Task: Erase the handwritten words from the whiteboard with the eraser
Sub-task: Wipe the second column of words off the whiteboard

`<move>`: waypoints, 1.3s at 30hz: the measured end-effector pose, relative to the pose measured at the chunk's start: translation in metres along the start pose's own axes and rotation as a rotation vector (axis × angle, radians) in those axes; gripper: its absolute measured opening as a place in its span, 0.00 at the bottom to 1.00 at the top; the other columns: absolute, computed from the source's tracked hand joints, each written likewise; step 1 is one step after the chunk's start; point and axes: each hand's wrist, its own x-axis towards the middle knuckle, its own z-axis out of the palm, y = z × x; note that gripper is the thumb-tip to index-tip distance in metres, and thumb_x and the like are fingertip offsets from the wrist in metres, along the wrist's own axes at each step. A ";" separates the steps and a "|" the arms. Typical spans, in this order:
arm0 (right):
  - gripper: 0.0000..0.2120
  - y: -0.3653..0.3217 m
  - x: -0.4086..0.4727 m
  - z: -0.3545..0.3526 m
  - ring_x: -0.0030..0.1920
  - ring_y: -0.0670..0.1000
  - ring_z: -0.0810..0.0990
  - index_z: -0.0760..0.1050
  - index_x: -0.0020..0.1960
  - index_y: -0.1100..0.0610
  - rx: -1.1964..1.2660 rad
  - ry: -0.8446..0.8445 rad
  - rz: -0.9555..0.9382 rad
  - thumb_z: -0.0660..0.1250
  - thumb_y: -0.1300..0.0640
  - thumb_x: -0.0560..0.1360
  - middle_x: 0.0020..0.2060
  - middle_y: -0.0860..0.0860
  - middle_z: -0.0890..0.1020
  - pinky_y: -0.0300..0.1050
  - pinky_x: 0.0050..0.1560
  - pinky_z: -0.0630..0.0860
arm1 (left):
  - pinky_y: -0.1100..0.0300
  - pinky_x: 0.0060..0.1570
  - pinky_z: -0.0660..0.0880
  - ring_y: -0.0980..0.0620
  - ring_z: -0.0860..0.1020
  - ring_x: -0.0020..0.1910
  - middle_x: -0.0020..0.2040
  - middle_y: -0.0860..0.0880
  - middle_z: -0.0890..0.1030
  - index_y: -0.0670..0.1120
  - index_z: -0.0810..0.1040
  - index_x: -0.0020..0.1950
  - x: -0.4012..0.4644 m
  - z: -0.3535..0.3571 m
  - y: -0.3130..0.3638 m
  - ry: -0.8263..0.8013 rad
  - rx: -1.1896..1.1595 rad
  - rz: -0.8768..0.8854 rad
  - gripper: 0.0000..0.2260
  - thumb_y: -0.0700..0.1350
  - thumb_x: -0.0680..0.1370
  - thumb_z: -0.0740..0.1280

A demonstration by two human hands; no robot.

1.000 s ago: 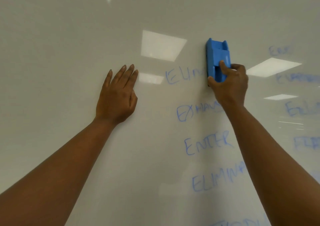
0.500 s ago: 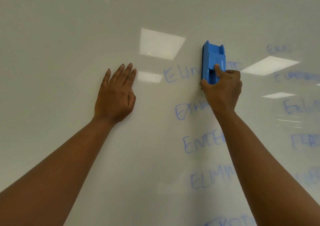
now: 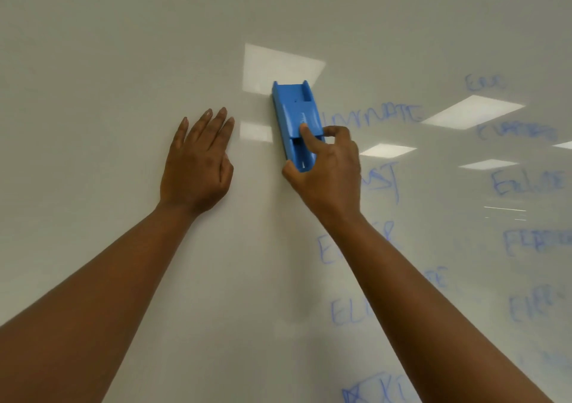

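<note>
A blue plastic eraser (image 3: 296, 124) is held upright against the whiteboard (image 3: 93, 62), just right of the board's middle in the head view. It is gripped at its lower end by the right hand (image 3: 328, 170): the thumb is set against the lower left edge, the index finger is laid across the ridged back, and the remaining fingers are curled round the right side, so the grip is pinched shut on the eraser. The left hand (image 3: 196, 167) is pressed flat on the bare board just left of the eraser, apart from it, with its fingers stretched out, close together and pointing up; nothing is held in it.

Handwritten words (image 3: 371, 114) in blue marker are seen to the right of the eraser and below it. The nearest word begins right beside the eraser's right edge, its first letters hidden or gone. Parts of 4 further lines are covered by the right forearm. A second column of fainter, blurred words (image 3: 526, 183) is set further right and cannot be read. Bright ceiling lights (image 3: 278, 68) are reflected in the glossy surface above the eraser and at the right.
</note>
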 end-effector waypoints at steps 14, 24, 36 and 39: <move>0.28 0.024 -0.059 -0.052 0.56 0.52 0.77 0.63 0.71 0.51 0.956 0.091 0.662 0.67 0.58 0.74 0.55 0.52 0.77 0.56 0.61 0.73 | 0.42 0.72 0.52 0.42 0.59 0.73 0.74 0.40 0.63 0.38 0.61 0.74 -0.074 0.007 0.025 0.008 -0.018 0.062 0.28 0.39 0.73 0.57; 0.32 0.047 -0.166 -0.065 0.44 0.44 0.76 0.67 0.67 0.58 1.073 0.059 0.800 0.64 0.58 0.62 0.49 0.50 0.75 0.36 0.41 0.75 | 0.43 0.72 0.47 0.45 0.58 0.73 0.73 0.41 0.63 0.38 0.62 0.73 -0.174 0.024 0.092 -0.121 -0.115 0.079 0.29 0.41 0.71 0.56; 0.30 0.077 -0.320 -0.031 0.50 0.48 0.72 0.64 0.62 0.54 0.179 0.106 0.544 0.71 0.55 0.62 0.51 0.43 0.68 0.47 0.40 0.78 | 0.44 0.73 0.45 0.44 0.53 0.75 0.76 0.42 0.58 0.41 0.57 0.76 -0.177 0.042 0.120 -0.150 -0.068 0.034 0.30 0.41 0.73 0.56; 0.33 0.079 -0.333 -0.018 0.51 0.48 0.72 0.64 0.63 0.54 0.111 0.097 0.571 0.75 0.57 0.63 0.53 0.45 0.69 0.50 0.40 0.79 | 0.44 0.73 0.45 0.44 0.54 0.75 0.76 0.42 0.58 0.41 0.57 0.76 -0.177 0.043 0.120 -0.150 -0.065 0.033 0.29 0.41 0.74 0.55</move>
